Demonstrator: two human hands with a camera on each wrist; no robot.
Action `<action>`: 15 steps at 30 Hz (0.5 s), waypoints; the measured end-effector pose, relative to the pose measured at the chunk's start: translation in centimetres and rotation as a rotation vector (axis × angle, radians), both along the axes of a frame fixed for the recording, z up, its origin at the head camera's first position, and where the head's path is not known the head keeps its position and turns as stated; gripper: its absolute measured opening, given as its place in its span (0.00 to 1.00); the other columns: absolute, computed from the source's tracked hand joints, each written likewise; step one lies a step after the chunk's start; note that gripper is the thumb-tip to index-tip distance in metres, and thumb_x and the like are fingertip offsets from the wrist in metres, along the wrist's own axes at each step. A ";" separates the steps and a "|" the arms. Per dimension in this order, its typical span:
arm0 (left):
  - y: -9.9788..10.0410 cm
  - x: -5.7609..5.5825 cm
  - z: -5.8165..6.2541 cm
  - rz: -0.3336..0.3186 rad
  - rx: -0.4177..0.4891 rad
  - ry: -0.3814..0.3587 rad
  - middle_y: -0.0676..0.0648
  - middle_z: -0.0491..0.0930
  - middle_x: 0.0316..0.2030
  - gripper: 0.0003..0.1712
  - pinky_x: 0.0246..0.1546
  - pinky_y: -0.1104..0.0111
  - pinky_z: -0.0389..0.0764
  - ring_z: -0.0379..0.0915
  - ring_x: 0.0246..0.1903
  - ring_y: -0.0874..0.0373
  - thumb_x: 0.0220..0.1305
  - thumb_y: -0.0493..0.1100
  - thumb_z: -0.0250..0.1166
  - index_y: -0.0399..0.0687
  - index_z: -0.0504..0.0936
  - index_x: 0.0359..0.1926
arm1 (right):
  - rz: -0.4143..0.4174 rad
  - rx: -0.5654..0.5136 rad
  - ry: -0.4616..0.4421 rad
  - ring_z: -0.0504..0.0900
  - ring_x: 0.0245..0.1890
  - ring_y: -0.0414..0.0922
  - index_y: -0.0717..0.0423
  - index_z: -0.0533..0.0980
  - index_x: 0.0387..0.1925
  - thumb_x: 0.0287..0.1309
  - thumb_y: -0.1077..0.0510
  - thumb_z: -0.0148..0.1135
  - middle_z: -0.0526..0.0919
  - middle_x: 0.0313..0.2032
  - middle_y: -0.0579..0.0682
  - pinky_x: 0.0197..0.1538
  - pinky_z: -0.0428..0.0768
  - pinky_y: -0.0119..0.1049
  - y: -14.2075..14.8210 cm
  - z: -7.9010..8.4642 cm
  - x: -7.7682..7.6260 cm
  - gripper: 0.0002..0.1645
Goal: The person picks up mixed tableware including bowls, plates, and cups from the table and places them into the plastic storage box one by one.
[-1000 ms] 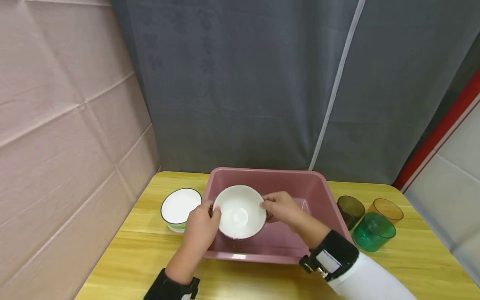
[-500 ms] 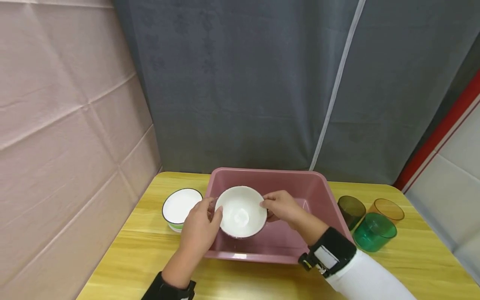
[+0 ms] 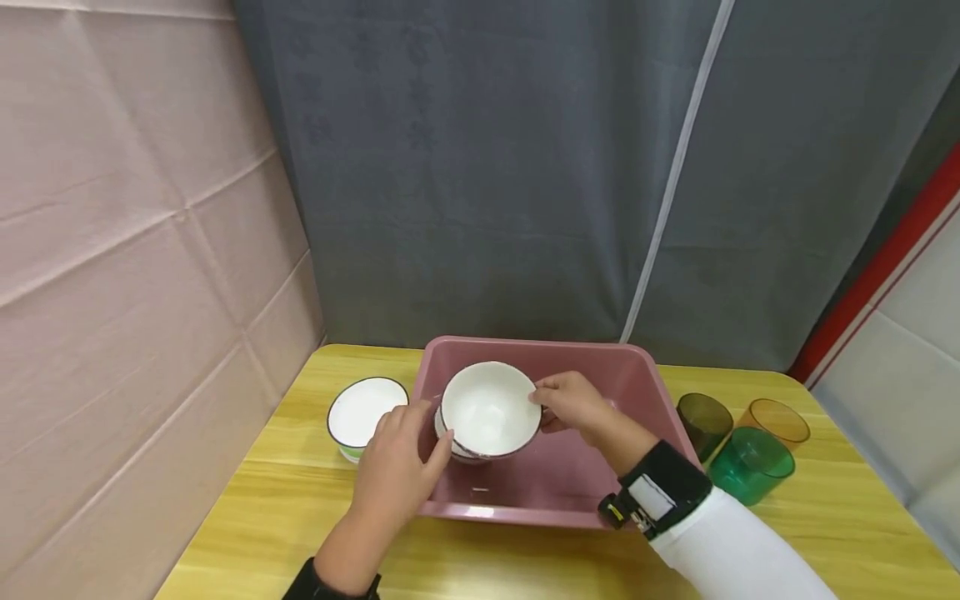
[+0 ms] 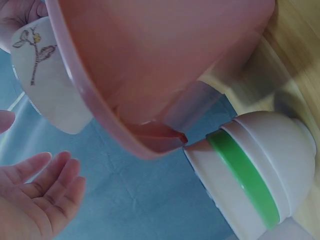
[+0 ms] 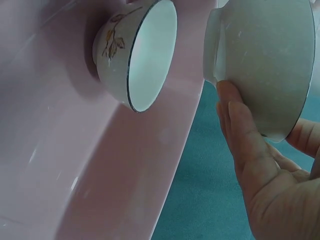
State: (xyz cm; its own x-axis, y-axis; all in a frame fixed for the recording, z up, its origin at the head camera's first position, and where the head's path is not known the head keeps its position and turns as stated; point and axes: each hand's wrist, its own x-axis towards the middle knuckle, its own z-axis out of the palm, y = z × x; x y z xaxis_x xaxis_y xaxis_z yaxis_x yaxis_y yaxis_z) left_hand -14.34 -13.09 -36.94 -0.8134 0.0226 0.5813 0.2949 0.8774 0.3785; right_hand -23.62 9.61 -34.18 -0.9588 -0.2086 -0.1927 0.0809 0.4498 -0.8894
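The right hand (image 3: 573, 404) pinches a white bowl (image 3: 491, 408) by its right side – thumb at the rim, fingers against the outer wall down by the foot. The bowl has a thin dark rim and is held up over the left half of a pink tub (image 3: 555, 479), tilted so its inside shows to the head camera; the left wrist view shows a branch print on its outside.

Below it, inside the tub towards the left, sits a second bowl (image 5: 142, 57) with a dark rim and a leafy print. The left hand (image 3: 393, 462) is spread wide and holds nothing, thumb and fingers well parted, just left of the held bowl and by the tub's left side.

The tub stands on a wooden table (image 3: 247, 517). Left of it is a white bowl with a green band (image 4: 245, 175), seemingly nested in another. Near the tub's right side three see-through cups stand close together: brown (image 3: 703, 421) on the left, orange (image 3: 783, 421) on the far right, green (image 3: 750, 467) nearest. A grey curtain (image 3: 487, 167) hangs along the far side.
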 end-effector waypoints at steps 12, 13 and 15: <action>-0.4 0.8 -0.5 -0.082 -0.140 0.247 0.43 0.79 0.39 0.26 0.43 0.56 0.79 0.76 0.40 0.46 0.50 0.48 0.69 0.37 0.79 0.47 | 0.001 0.011 -0.025 0.83 0.28 0.46 0.70 0.77 0.50 0.63 0.61 0.56 0.83 0.34 0.58 0.38 0.84 0.43 -0.1 0.2 -1.1 0.18; -0.5 0.8 -0.5 -0.085 -0.144 0.259 0.43 0.79 0.39 0.25 0.42 0.56 0.79 0.75 0.40 0.47 0.50 0.48 0.69 0.37 0.79 0.47 | -0.001 0.012 -0.027 0.83 0.28 0.46 0.70 0.78 0.50 0.63 0.61 0.56 0.83 0.34 0.58 0.38 0.84 0.43 -0.2 0.1 -1.2 0.18; -0.5 0.8 -0.7 -0.089 -0.151 0.277 0.43 0.78 0.38 0.25 0.41 0.56 0.79 0.75 0.39 0.47 0.50 0.49 0.68 0.37 0.79 0.46 | 0.000 0.014 -0.030 0.83 0.28 0.47 0.70 0.77 0.50 0.63 0.60 0.56 0.83 0.34 0.58 0.38 0.84 0.43 -0.2 0.1 -1.4 0.18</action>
